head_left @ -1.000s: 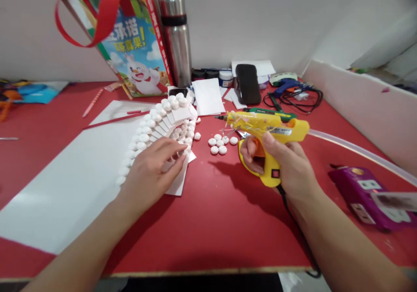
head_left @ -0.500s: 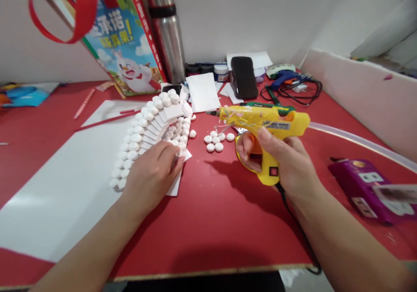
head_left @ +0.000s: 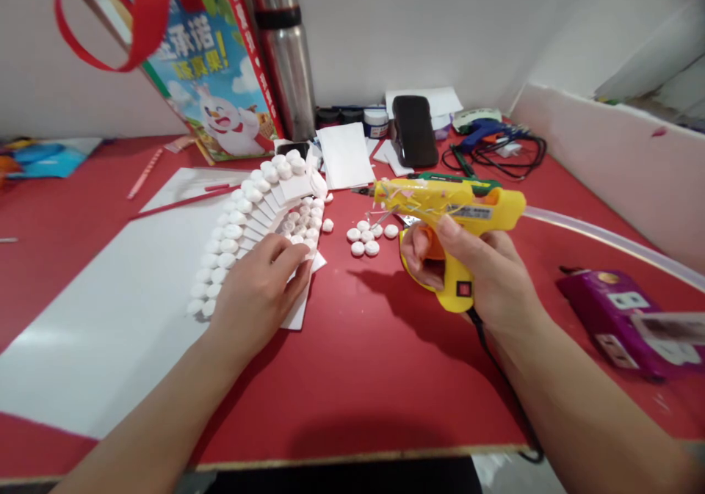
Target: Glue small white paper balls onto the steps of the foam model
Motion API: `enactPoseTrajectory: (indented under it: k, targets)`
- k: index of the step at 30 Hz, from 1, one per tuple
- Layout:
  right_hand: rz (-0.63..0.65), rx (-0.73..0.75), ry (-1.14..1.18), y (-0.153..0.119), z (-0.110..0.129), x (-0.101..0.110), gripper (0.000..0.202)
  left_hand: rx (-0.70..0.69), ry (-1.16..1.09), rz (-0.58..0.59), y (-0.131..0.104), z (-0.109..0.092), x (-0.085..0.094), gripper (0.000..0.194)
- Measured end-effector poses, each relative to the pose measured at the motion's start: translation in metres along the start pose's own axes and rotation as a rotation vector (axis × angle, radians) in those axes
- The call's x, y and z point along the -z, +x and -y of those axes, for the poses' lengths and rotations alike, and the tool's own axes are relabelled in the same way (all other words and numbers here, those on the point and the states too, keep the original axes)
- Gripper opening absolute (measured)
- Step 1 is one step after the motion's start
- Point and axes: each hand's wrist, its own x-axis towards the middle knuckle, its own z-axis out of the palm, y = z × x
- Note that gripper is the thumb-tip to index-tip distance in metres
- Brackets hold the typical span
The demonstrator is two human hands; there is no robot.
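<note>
My right hand (head_left: 479, 266) is wrapped round the yellow hot glue gun (head_left: 457, 208), its nozzle pointing left above the table. A clear glue stick (head_left: 611, 241) trails out of its back. My left hand (head_left: 264, 281) is closed at the curved white card piece (head_left: 261, 219), fingertips pinched at a small white disc (head_left: 307, 248) near its inner edge. White discs line the outer curve in rows, and more are clustered on the inner side. My hand hides part of the piece. Several loose white discs (head_left: 363, 237) lie between the hands.
A white board (head_left: 93, 332) lies under the piece on the red table (head_left: 352, 391). Behind stand a picture box (head_left: 220, 105), a steel flask (head_left: 289, 61) and a black phone (head_left: 414, 131). Cables (head_left: 518, 156) lie back right; a purple box (head_left: 622, 325) sits right.
My left fingertips have shifted slightly up at the inner edge of the white piece. The glue gun stays in my right hand, almost still. The view has moved slightly.
</note>
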Motion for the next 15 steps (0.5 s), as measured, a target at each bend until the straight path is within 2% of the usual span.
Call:
enactPoseTrajectory:
  k: [15]
  targets:
    - [0.001,0.020,-0.008,0.0009,0.0012,-0.0018,0.032,-0.032,0.079,-0.032,-0.0021,0.0001,-0.0012,0.011]
